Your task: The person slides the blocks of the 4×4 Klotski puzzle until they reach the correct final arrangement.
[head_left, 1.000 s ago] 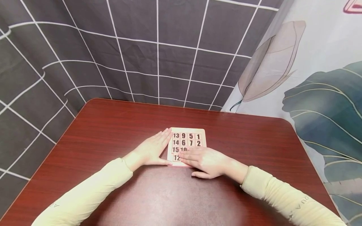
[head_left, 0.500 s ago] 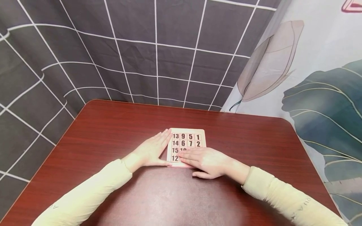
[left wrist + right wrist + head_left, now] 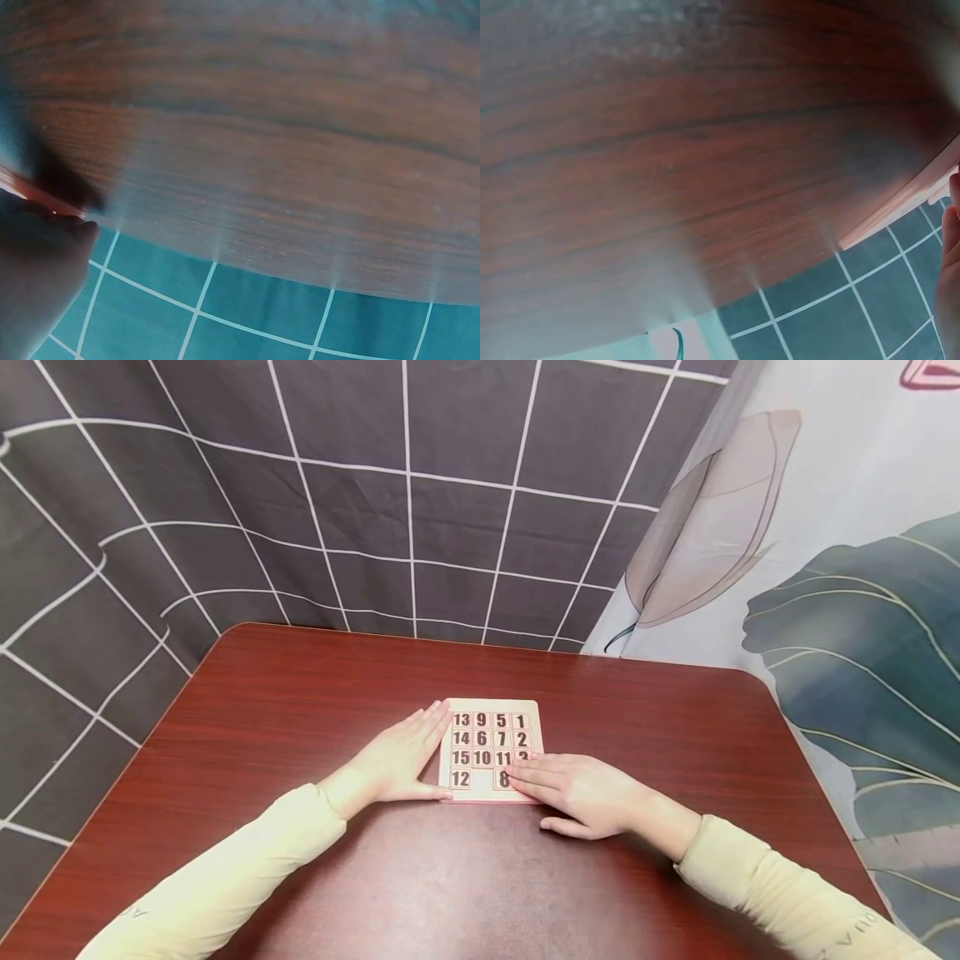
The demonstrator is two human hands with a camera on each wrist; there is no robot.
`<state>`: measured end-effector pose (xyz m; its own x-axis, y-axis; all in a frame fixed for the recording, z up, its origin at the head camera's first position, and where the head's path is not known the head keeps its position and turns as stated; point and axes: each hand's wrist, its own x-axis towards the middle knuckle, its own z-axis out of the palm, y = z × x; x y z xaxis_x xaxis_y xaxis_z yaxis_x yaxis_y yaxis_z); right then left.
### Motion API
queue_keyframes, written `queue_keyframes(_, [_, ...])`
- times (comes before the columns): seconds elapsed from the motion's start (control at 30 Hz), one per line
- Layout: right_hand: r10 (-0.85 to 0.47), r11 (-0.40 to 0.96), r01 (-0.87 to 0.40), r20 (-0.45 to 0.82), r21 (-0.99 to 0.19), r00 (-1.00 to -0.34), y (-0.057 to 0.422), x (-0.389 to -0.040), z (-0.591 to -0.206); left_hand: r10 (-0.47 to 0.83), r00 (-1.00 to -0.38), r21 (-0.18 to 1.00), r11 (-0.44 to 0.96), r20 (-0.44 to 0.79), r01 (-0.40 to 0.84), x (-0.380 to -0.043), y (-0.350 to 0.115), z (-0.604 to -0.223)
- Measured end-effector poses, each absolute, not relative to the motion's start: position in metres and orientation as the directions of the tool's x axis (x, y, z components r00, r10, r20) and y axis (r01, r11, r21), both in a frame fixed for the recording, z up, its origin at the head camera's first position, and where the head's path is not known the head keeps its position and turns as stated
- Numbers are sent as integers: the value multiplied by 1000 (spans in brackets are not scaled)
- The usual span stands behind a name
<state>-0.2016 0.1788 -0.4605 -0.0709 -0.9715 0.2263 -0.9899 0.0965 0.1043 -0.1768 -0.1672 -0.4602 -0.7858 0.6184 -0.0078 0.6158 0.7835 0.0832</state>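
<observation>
Cream-coloured, the number puzzle [image 3: 491,748] lies on the red-brown table [image 3: 337,693] — the left hand [image 3: 401,758] straight-fingered along the puzzle's left edge, the right hand [image 3: 583,792] extended onto the 8 tile [image 3: 503,779] at near right, a bare slot [image 3: 482,780] just left of that — neither hand grasping anything.

Your bare L hand [image 3: 399,764]: fingers straight, thumb spread wide. Rt of it, your bare R hand [image 3: 588,793]: palm down, fingers straight. Cream-sleeved forearms [image 3: 225,877] behind both.
</observation>
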Motion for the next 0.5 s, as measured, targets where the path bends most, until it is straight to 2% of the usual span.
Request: queue_keyframes(0.5, [-973, 63, -989, 231, 135, -31, 145, -201, -458, 627, -779, 97, 774, 22, 626, -178, -170, -463])
